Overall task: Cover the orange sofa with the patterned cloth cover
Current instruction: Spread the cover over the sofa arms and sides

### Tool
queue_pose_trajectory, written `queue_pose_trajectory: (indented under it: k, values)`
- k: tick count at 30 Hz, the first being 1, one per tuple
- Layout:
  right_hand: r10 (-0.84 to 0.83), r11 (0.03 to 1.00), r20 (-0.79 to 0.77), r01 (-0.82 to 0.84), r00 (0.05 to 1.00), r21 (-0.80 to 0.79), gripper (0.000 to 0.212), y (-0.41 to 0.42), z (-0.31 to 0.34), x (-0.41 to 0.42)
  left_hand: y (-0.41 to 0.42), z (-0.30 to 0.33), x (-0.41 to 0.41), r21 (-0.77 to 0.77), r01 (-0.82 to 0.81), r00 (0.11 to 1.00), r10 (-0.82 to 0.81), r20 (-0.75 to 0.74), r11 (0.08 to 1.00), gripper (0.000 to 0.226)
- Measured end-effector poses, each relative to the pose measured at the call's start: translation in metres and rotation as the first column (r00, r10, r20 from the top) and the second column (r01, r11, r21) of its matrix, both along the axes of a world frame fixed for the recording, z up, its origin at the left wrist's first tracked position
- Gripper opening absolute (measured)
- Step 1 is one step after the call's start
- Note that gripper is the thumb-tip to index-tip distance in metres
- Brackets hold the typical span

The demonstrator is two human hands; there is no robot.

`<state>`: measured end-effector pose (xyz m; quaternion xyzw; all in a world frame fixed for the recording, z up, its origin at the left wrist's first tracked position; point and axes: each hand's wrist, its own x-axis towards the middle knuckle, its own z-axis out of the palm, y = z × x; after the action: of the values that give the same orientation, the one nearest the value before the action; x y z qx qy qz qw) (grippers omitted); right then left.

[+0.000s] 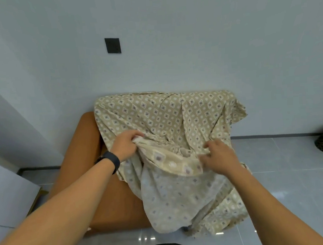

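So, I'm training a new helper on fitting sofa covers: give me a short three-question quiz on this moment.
1. True or false: the patterned cover already hides the whole orange sofa.
2. Which wrist wears the dark band? A) left B) right C) neither
3. Fill in: the sofa's bare orange part lies on the person's ____ side.

Key
1. False: the sofa's left arm and part of its seat show bare.
2. A. The left hand has a bunched fold in its grip; the right hand rests on the cloth with fingers spread.
3. Left.
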<state>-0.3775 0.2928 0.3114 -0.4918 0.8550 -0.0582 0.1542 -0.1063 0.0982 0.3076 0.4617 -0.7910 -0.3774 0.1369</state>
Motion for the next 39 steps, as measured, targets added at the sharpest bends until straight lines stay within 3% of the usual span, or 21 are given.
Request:
queue_pose_trajectory:
  k: [2,3,5,7,8,12,15,20,24,29,32,36,37,39]
  values:
    - [0.181,0.982,0.163,-0.188,0.970,0.030,0.082,-0.011,-0.007,0.045,0.011,0.014,-0.018,0.173,0.205,0.977,-0.212,0.024,0.963,0.043]
    - [0.244,0.967,0.246,-0.255,0.938,0.015,0.087,-0.017,-0.010,0.071,0.017,0.015,-0.026,0.191,0.241,0.966,-0.255,0.051,0.951,0.034]
    - [0.311,0.950,0.413,-0.290,0.856,-0.114,0.066,-0.025,-0.018,0.116,0.028,0.013,-0.034,0.168,0.233,0.965,-0.249,0.079,0.958,0.019]
    - [0.245,0.966,0.583,-0.144,0.775,-0.214,0.027,-0.031,-0.030,0.137,0.032,0.012,-0.031,0.139,0.213,0.968,-0.228,0.101,0.967,0.012]
    - [0.199,0.972,0.609,-0.074,0.768,-0.224,0.017,-0.033,-0.032,0.139,0.031,0.011,-0.023,0.123,0.218,0.963,-0.233,0.133,0.968,0.016]
    - [0.055,0.969,0.583,0.096,0.811,-0.225,0.032,-0.034,-0.024,0.124,0.033,0.001,0.014,-0.098,0.358,0.823,-0.264,0.504,0.929,0.040]
    - [0.060,0.950,0.527,0.113,0.848,-0.290,0.037,-0.042,-0.005,0.118,0.036,-0.023,0.030,-0.286,0.387,0.776,-0.142,0.615,0.877,0.021]
    - [0.040,0.900,0.405,0.143,0.914,-0.411,0.035,-0.054,0.016,0.105,0.015,-0.040,0.051,-0.376,0.059,0.845,0.154,0.513,0.925,0.018]
    - [-0.113,0.863,0.350,0.267,0.930,-0.429,0.031,-0.060,0.023,0.073,-0.012,-0.028,0.064,-0.404,-0.117,0.878,0.285,0.385,0.907,0.016]
    - [-0.246,0.850,0.271,0.342,0.931,-0.401,0.026,-0.065,0.020,0.039,-0.050,0.005,0.074,-0.387,-0.204,0.899,0.328,0.289,0.899,0.022]
    - [-0.305,0.875,0.231,0.368,0.924,-0.315,0.022,-0.061,0.015,0.014,-0.075,0.025,0.091,-0.288,-0.191,0.945,0.255,0.205,0.938,0.027]
    - [-0.263,0.959,0.168,0.276,0.950,-0.060,0.018,-0.063,0.010,0.013,-0.074,0.048,0.091,-0.092,0.045,0.997,-0.038,0.071,0.995,0.012]
    - [-0.230,0.968,0.128,0.241,0.965,-0.071,0.026,-0.065,0.009,0.026,-0.070,0.052,0.086,-0.050,0.100,0.994,-0.097,0.044,0.994,0.014]
    - [-0.047,0.961,0.165,0.090,0.985,-0.261,0.047,-0.069,0.005,0.065,-0.062,0.051,0.077,-0.008,0.138,0.990,-0.138,-0.007,0.990,0.020]
